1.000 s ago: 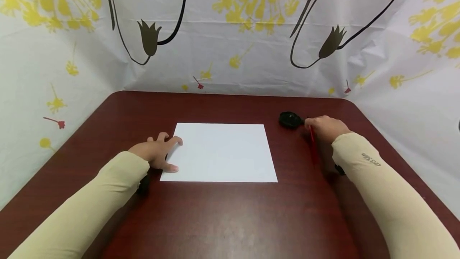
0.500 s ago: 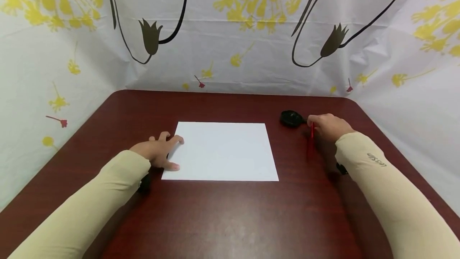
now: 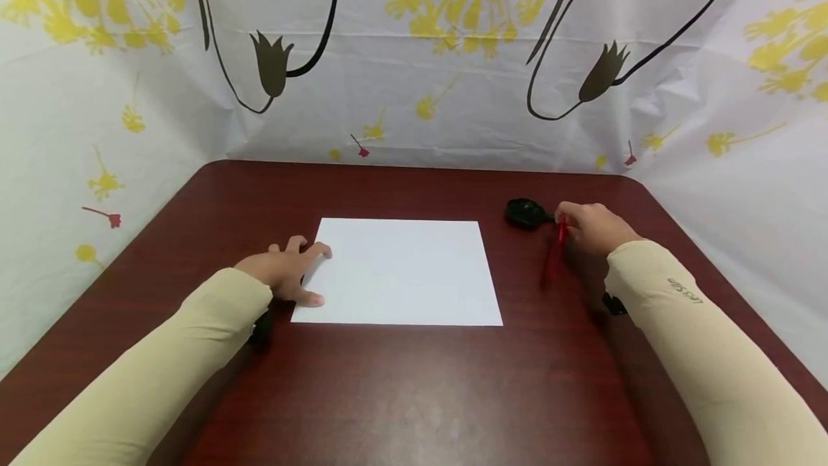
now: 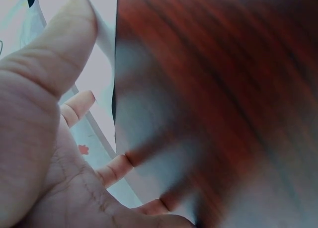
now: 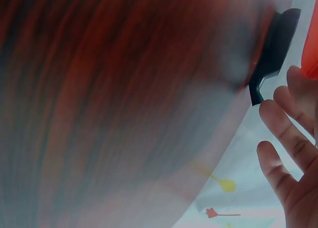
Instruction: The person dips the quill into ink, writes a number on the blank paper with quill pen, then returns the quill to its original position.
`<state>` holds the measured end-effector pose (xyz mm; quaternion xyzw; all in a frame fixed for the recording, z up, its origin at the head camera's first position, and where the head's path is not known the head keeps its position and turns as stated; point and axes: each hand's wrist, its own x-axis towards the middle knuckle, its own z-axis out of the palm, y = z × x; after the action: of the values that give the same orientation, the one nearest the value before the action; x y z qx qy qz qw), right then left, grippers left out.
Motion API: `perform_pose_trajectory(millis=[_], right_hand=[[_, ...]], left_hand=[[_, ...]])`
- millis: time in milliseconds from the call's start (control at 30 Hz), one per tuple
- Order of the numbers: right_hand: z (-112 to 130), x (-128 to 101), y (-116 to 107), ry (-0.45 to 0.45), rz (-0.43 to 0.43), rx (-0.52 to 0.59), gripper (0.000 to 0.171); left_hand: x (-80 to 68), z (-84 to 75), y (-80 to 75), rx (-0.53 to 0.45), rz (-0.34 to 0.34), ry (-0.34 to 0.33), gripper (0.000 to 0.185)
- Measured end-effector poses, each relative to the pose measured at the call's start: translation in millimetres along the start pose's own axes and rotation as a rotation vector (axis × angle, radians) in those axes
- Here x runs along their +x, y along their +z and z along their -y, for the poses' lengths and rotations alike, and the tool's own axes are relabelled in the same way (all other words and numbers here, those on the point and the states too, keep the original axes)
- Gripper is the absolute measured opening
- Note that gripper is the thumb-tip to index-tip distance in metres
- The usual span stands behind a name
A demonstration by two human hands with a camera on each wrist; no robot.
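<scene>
A white sheet of paper (image 3: 401, 272) lies flat on the dark red-brown table. My left hand (image 3: 284, 273) rests at the sheet's left edge, fingers spread, with the thumb and forefinger on the paper. To the right of the sheet, my right hand (image 3: 591, 227) pinches a slim red stick-like thing (image 3: 561, 232) that slants down toward the tabletop. Its exact kind I cannot tell. Just left of those fingers sits a black shallow dish with a short handle (image 3: 525, 213), its handle pointing at the hand. The right wrist view shows the red thing (image 5: 310, 44) only in part.
The glossy table (image 3: 414, 394) has rounded far corners. Behind it and at both sides hangs a white sheet with yellow and dark flower prints (image 3: 388, 78). Pale sleeves cover both forearms.
The right hand has shifted slightly away from me, and the lower end of the red thing has swung left. The left hand keeps its place on the paper.
</scene>
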<state>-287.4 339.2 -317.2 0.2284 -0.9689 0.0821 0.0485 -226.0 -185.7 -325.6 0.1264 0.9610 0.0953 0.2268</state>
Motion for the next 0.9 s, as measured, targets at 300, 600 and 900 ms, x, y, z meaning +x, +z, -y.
perform_pose_trajectory(millis=[300, 600, 900], right_hand=[[-5, 1, 4, 0.0, -0.08, 0.06, 0.025], [3, 1, 5, 0.047, -0.154, 0.206, 0.021], [17, -3, -6, 0.067, -0.231, 0.353, 0.024]], left_hand=[[0.0, -1.2, -1.0, 0.008, 0.005, -0.001, 0.084], [-2.3, 0.5, 3.4, 0.004, 0.005, -0.005, 0.084], [0.2, 0.2, 1.9, 0.01, -0.007, 0.004, 0.083]])
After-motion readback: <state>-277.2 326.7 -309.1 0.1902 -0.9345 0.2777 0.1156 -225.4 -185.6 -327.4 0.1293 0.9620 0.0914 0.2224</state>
